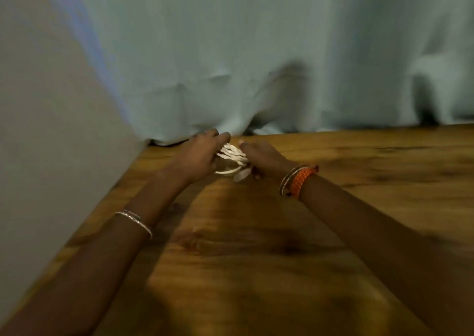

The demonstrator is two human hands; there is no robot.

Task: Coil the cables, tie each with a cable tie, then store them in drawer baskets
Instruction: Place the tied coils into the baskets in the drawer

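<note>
Standing along the left side of the scene, a plain grey-white wall (51, 120) is meeting the left edge of the brown wood-grain tabletop (320, 233), which is stretching from the near edge to the far side. A thin silver bangle (136, 221) is sitting on the left forearm, well back from the wrist. Further in, the left hand (198, 157) is reaching toward the far left part of the tabletop, its fingers curling round the left side of a small bundle of coiled white cable (233, 156) and gripping it. The bundle is sitting between the two hands, just above or on the tabletop; the blur is making it hard to tell which. One white loop is sagging out beneath the bundle, and a pale end piece is hanging at its lower right, too smeared to identify. The right hand (264, 157) is closing on the right side of the same cable, its fingers bent around the strands and its thumb lying forward along the top. On the right wrist, thin metal bangles (288, 179) are sitting just beside an orange woven wristband (302, 179). Behind everything, a pale blue-grey fabric curtain (282, 53) is hanging across the far side, its hem bunching on the far edge of the tabletop.
</note>
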